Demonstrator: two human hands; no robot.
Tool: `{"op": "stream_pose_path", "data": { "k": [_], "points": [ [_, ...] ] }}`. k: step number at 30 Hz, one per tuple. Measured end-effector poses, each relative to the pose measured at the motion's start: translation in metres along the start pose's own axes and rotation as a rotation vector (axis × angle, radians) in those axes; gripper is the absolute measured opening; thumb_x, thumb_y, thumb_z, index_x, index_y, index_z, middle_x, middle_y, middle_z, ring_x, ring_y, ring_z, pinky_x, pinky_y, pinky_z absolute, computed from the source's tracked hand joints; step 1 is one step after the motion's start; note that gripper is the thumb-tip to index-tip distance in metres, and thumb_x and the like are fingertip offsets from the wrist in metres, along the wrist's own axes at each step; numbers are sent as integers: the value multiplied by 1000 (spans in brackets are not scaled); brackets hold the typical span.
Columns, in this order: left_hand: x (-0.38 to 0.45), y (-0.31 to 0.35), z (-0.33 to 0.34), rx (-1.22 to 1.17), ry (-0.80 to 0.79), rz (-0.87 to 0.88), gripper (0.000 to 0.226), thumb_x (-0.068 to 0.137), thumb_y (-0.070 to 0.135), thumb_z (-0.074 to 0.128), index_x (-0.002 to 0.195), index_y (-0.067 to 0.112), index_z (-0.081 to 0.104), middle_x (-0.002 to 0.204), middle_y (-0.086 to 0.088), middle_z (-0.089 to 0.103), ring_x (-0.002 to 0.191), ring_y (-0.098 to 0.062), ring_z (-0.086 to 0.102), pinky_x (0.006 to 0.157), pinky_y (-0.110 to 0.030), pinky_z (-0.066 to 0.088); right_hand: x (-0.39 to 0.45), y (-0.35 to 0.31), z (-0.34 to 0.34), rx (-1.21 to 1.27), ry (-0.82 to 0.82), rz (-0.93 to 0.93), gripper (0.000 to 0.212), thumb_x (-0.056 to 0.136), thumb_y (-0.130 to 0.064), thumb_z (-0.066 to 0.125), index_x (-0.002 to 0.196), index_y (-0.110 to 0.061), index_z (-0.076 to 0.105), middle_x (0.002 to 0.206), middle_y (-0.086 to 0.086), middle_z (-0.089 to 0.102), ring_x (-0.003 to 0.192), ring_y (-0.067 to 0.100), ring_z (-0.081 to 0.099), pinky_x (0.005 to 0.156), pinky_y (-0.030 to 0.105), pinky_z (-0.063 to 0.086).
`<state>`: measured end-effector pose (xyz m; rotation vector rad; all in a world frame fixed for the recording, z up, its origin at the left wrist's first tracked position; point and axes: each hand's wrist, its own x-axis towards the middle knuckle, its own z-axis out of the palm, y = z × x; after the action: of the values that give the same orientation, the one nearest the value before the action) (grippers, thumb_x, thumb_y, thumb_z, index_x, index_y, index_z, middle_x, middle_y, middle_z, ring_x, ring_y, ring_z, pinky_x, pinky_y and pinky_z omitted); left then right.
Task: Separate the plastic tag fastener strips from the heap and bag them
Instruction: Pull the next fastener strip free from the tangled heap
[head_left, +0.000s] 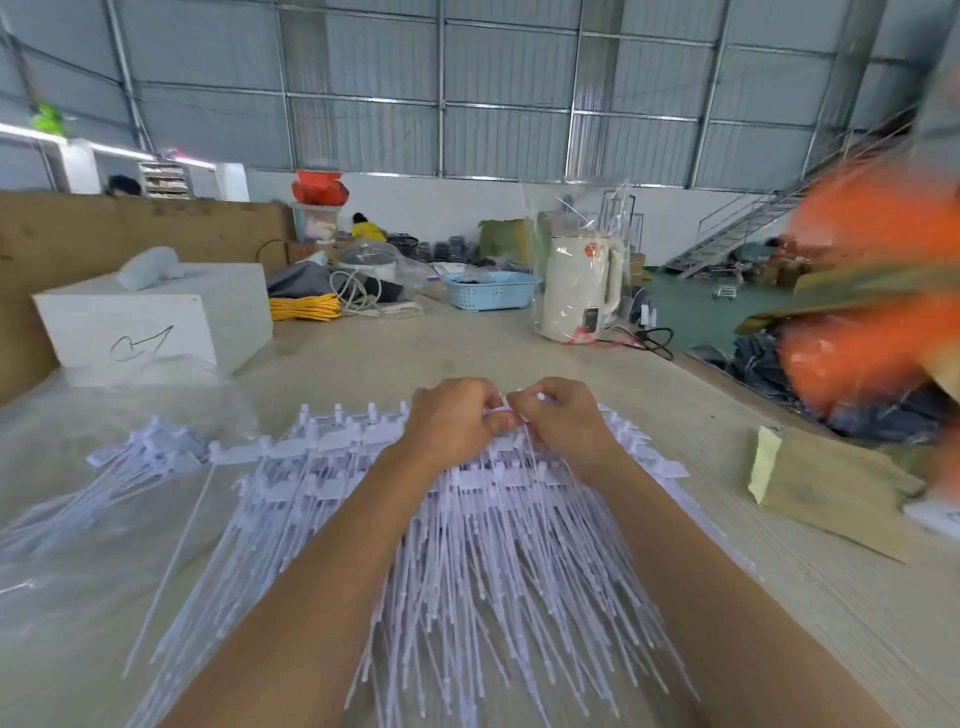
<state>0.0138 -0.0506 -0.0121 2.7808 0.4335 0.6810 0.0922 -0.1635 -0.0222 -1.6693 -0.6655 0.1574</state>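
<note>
While both forearms reach out over the heap (467, 545) of white fastener strips fanned across the table (779, 597), the left hand (457, 415) and right hand (563, 418) meet at the heap's far edge, fingers curled and pinching one thin strip (530, 447) between them (its tail trails back toward the person); a smaller bundle (130, 457) lies left of the heap on clear plastic sheet (78, 545); a brown paper packet (826, 488) sits right of the heap; beyond the heap stand a white box (156, 317), a blue basket (491, 291) and a plastic-wrapped cream kettle (579, 283).
</note>
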Motion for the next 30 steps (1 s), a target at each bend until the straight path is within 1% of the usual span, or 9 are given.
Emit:
{"op": "stream_pose_path", "data": {
  "k": [4, 11, 14, 18, 22, 23, 26, 27, 30],
  "points": [
    [-5, -1, 9, -147, 19, 13, 25, 89, 39, 59, 97, 16, 66, 93, -10, 66, 91, -29, 59, 69, -31, 40, 4, 4, 3, -17, 7, 5, 20, 87, -12, 61, 70, -4, 53, 49, 9, 41, 32, 9, 34, 38, 18, 27],
    [2, -10, 11, -252, 1, 72, 21, 88, 35, 62, 94, 16, 68, 93, -10, 69, 87, -28, 61, 74, -36, 49, 10, 4, -2, 59, -88, 77, 29, 92, -15, 57, 67, -3, 51, 49, 7, 36, 30, 9, 31, 34, 15, 25],
    [4, -14, 14, -322, -5, 40, 14, 89, 33, 60, 92, 21, 67, 90, -3, 68, 84, -22, 61, 71, -32, 49, 10, 6, -2, 69, -118, 68, 31, 93, -23, 59, 69, -5, 49, 49, 7, 34, 33, 11, 30, 36, 17, 24],
    [7, -16, 14, -428, 6, -37, 22, 94, 28, 53, 73, 30, 58, 63, 13, 52, 63, -13, 50, 61, -26, 36, 9, 6, 2, 177, -93, 13, 26, 91, -17, 62, 71, -4, 51, 52, 6, 33, 32, 9, 28, 34, 16, 25],
    [7, -11, 3, -654, -81, -64, 42, 95, 17, 51, 54, 27, 55, 45, 14, 44, 51, -7, 41, 55, -23, 32, 7, 5, 5, 74, -50, -124, 17, 90, -12, 63, 78, -11, 51, 52, -2, 41, 37, 6, 31, 44, 21, 27],
    [6, -10, -1, -704, -94, -62, 39, 95, 14, 51, 59, 25, 58, 51, 15, 49, 56, -7, 44, 56, -22, 34, 5, 4, 5, 59, -45, -180, 17, 90, -11, 63, 78, -12, 50, 51, -4, 43, 37, 5, 31, 45, 21, 28],
    [9, -8, -11, -837, -107, -76, 18, 93, 9, 53, 84, 8, 68, 78, -6, 64, 78, -17, 58, 75, -26, 47, -1, -5, 5, -17, -11, -341, 14, 88, -13, 65, 81, -10, 54, 61, -2, 48, 45, 4, 38, 46, 20, 34],
    [9, -9, -13, -879, -113, -82, 16, 92, 6, 53, 87, 4, 69, 78, -7, 65, 77, -14, 60, 74, -22, 49, -3, -9, 4, -50, 2, -391, 13, 87, -12, 66, 82, -9, 55, 65, -1, 50, 50, 1, 42, 49, 17, 36],
    [7, -9, -20, -964, -170, -97, 22, 91, -1, 49, 76, 7, 64, 53, 10, 61, 50, 4, 56, 51, -9, 41, -9, -18, 2, -167, 8, -514, 10, 86, -7, 66, 83, -4, 57, 71, 1, 53, 61, -4, 47, 55, 10, 35]
  ]
}}
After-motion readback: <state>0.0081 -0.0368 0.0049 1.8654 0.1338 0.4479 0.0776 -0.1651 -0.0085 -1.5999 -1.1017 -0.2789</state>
